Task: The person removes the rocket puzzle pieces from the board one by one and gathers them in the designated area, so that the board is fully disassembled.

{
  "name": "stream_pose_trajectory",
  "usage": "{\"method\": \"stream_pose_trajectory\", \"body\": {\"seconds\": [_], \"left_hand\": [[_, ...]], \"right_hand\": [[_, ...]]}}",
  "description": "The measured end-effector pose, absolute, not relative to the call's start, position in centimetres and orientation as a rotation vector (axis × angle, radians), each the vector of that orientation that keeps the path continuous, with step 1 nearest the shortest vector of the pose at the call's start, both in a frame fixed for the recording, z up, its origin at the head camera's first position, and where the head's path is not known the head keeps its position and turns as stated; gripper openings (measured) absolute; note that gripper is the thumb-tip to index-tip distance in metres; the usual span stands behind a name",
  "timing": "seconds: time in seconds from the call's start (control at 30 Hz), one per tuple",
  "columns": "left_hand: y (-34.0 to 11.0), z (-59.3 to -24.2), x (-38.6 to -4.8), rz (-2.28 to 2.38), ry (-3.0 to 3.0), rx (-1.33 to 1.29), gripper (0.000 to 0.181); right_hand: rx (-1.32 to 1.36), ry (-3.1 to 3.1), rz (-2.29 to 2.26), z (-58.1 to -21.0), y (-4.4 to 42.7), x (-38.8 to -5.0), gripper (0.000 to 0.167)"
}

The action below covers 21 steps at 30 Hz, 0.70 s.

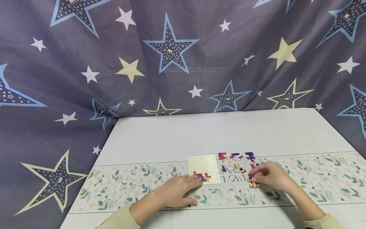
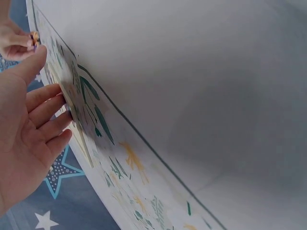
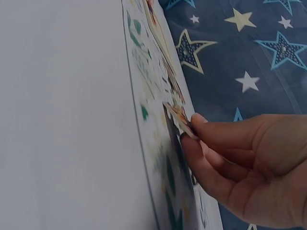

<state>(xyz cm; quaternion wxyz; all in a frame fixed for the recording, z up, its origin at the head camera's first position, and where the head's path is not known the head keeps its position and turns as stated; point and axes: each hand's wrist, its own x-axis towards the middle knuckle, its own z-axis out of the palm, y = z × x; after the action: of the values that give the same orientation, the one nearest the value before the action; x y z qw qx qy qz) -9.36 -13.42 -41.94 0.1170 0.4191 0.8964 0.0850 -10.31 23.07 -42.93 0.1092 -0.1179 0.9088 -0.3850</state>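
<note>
A shallow, pale wooden puzzle tray [image 1: 201, 164] lies on the table with a few joined jigsaw pieces [image 1: 205, 176] along its bottom edge. My left hand [image 1: 178, 191] rests at the tray's lower left, its fingers loosely extended and the fingertips by those pieces. In the left wrist view the palm of the left hand [image 2: 29, 124] shows nothing gripped. To the right of the tray, my right hand [image 1: 273, 176] pinches a colourful jigsaw piece [image 1: 253, 183] between thumb and fingers. The right wrist view shows this thin piece [image 3: 180, 120] tilted, edge-on, just above the table.
Several loose jigsaw pieces [image 1: 249, 155] lie right of the tray, some with red and purple print. Beneath everything runs a floral strip [image 1: 128, 184] with printed lettering across the white table [image 1: 200, 133]. A dark star-patterned curtain [image 1: 177, 86] hangs behind the table.
</note>
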Motion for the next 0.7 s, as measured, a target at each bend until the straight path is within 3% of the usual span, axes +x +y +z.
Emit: {"method": "stream_pose_trajectory", "body": {"seconds": [0.7], "left_hand": [[-13.4,-41.9,-9.3,0.26,2.626,1.22,0.057]], "right_hand": [[-0.273,2.884,-0.959,-42.6,24.7,-9.9,0.015]]}}
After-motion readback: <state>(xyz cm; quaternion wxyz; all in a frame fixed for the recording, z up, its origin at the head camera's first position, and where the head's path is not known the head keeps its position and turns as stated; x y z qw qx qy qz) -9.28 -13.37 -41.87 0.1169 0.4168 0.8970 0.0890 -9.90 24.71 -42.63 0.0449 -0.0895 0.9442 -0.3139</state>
